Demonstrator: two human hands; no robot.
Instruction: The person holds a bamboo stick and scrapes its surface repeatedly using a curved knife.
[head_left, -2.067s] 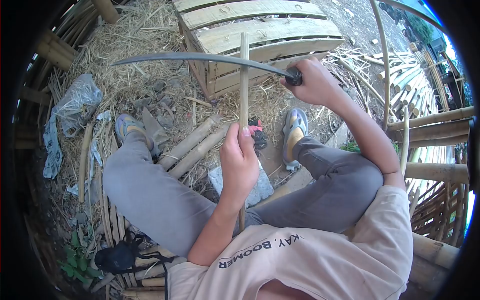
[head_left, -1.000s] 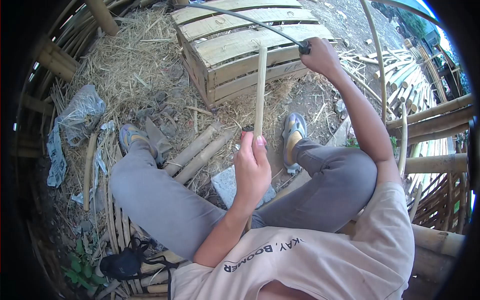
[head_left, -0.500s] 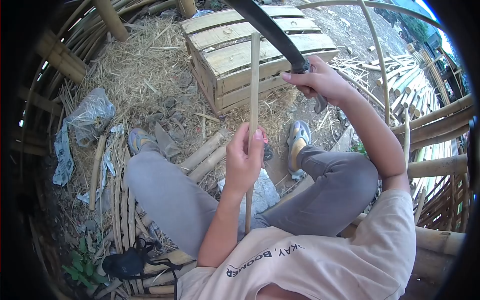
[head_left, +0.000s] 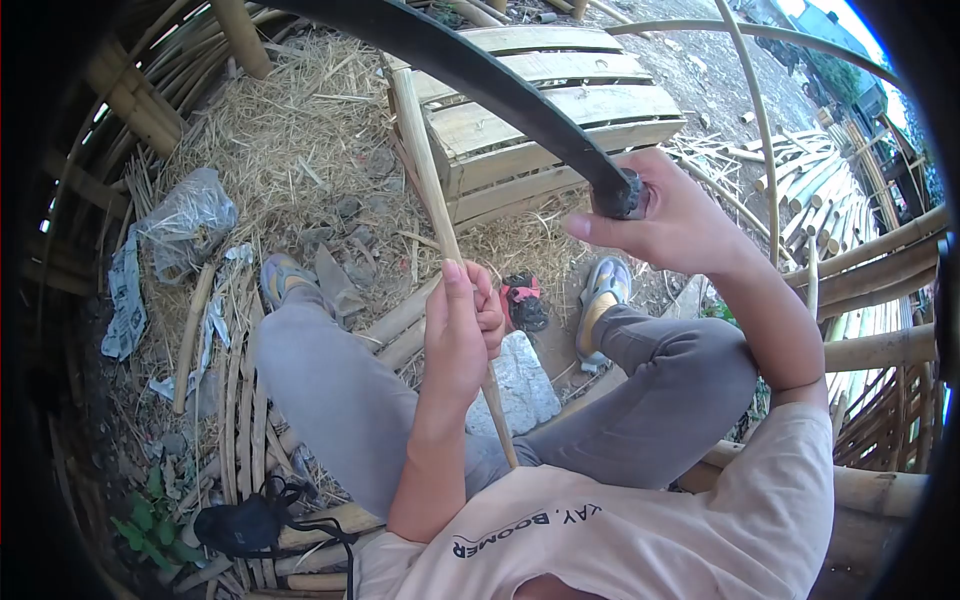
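Note:
My left hand [head_left: 463, 318] is closed around the middle of a long, pale bamboo strip [head_left: 425, 165]. The strip leans to the upper left, its lower end against my shirt at the waist. At the right, my right hand [head_left: 672, 218] grips the handle of a large machete, the thumb stretched out to the left. The dark, curved blade [head_left: 500, 95] reaches to the top left, over the slatted wooden crate [head_left: 560, 105] and clear of my left hand. Most of the handle is hidden in my palm.
A pale stone block [head_left: 515, 385] lies between my legs, beyond it a red and black object [head_left: 524, 302]. Plastic bags [head_left: 190, 225] and straw are at the left, a black pouch [head_left: 240, 525] at lower left. Cut bamboo poles [head_left: 812, 190] lie at the right.
The strip's upper end has swung left from upright, and my left hand has shifted slightly left. My right hand has come lower and closer with the machete, whose blade now shows larger.

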